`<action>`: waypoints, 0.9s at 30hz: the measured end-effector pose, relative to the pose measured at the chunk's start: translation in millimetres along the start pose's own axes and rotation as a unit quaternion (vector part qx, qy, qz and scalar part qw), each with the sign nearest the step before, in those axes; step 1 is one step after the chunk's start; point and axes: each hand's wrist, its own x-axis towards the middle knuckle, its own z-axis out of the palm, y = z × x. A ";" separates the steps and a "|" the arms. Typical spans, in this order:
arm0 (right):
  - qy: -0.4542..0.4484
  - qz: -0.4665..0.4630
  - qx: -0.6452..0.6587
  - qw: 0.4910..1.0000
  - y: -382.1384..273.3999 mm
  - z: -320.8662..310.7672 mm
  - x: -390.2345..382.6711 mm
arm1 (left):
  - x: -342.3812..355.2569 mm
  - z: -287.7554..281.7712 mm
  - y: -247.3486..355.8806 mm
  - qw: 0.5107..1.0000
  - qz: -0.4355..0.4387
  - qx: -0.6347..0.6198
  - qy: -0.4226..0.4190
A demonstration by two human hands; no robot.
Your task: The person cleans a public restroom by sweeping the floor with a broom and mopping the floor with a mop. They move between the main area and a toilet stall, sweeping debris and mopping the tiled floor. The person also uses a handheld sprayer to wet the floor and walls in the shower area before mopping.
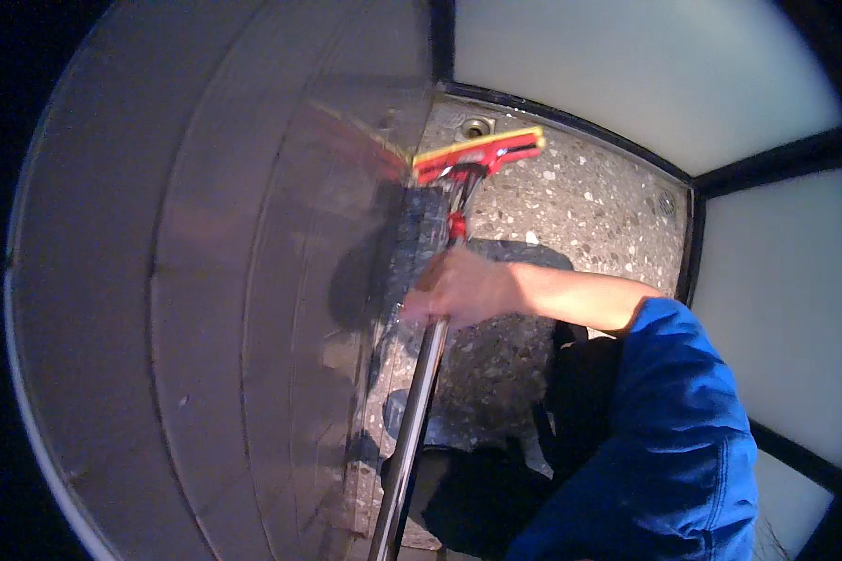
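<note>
My right hand (463, 288) grips the metal pole (413, 435) of a sponge mop, fingers closed round it a little below the red joint. The mop's head (486, 157) is red with a yellow sponge strip along its far edge. It lies on the speckled stone floor (599, 201), its left end against the glossy grey wall, which mirrors it. From my hand the pole slants down toward the lower edge of the view. A blue sleeve covers my upper right arm. My left hand does not show.
The grey panelled wall (206, 280) fills the left side. Just beyond the mop head is a round floor drain (477, 127); a smaller round grate (666, 203) sits farther right. Frosted panels (781, 309) in black frames close off the far and right sides.
</note>
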 end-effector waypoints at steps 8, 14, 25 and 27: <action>0.246 0.218 -0.130 0.935 125.1 28.0 -76.8 | 4.3 18.5 -5.2 0.981 0.024 0.103 0.164; 0.173 0.218 -0.102 0.955 32.1 18.7 -121.8 | -10.0 -15.6 0.5 0.995 0.020 0.034 0.088; 0.208 0.541 -0.256 0.773 32.7 -63.9 -366.1 | 75.5 -64.4 138.9 0.969 0.123 -0.200 -0.078; 0.224 0.535 -0.259 0.772 44.4 -55.8 -360.5 | 67.3 -51.3 120.3 0.963 0.149 -0.186 -0.125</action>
